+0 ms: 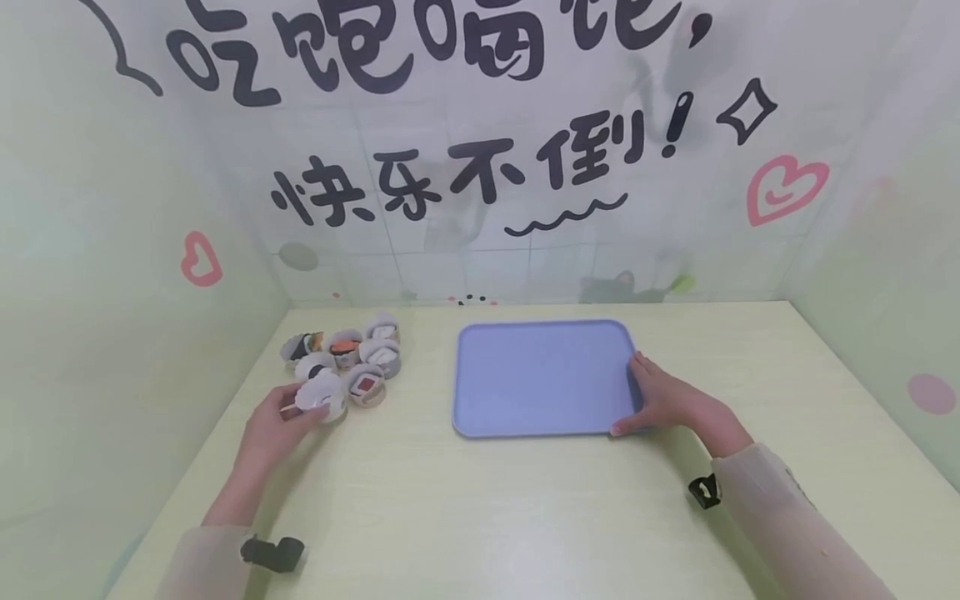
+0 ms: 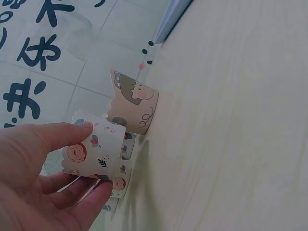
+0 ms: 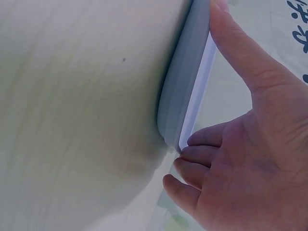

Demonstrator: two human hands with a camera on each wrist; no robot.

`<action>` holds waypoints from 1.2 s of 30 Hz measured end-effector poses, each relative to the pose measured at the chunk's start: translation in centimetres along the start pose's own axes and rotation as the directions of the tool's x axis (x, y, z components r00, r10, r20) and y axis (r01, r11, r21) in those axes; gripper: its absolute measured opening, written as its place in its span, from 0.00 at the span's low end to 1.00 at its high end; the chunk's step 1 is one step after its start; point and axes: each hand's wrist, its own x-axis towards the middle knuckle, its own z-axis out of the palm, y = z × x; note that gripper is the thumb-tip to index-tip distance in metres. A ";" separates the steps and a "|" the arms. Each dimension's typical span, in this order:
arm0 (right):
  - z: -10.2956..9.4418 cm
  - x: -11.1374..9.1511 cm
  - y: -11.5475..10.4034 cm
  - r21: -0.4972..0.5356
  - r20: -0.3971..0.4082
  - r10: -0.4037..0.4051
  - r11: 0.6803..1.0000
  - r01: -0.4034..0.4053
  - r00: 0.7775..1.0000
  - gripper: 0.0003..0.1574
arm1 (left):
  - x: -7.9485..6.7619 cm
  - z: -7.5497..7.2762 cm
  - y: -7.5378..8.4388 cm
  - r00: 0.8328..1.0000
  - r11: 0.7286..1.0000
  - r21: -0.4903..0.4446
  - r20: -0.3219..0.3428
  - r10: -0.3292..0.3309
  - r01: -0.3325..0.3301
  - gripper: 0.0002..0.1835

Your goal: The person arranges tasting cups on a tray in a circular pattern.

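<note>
In the head view my left hand [image 1: 273, 421] pinches a white scalloped paper baking cup [image 1: 322, 396] at the near edge of a cup cluster. The left wrist view shows my thumb on one side of this cup [image 2: 94, 147], printed with doughnuts and flowers, and my fingers on the other. My right hand [image 1: 667, 400] rests against the right end of a blue tray [image 1: 543, 379], thumb at its near right corner. In the right wrist view relaxed fingers [image 3: 202, 149] touch the tray's rim [image 3: 185, 91].
Several more paper cups with small food-like pieces stand at the back left, among them one with an orange piece [image 1: 345, 346] and one with a red square [image 1: 366, 385]. A printed wall sheet [image 1: 480, 275] rises behind the pale table [image 1: 450, 517].
</note>
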 end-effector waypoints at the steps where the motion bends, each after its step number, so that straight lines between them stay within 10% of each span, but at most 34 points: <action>1: 0.0 0.0 0.0 -0.001 0.001 0.000 1.000 0.000 1.000 0.83 | -0.1 -0.1 0.1 1.000 1.000 0.000 -0.001 -0.001 0.001 0.44; 36: -0.2 -0.2 -0.3 0.000 0.003 -0.003 1.000 0.003 1.000 0.83 | -0.7 -0.9 3.5 0.977 0.980 0.046 -0.076 0.197 -0.194 0.36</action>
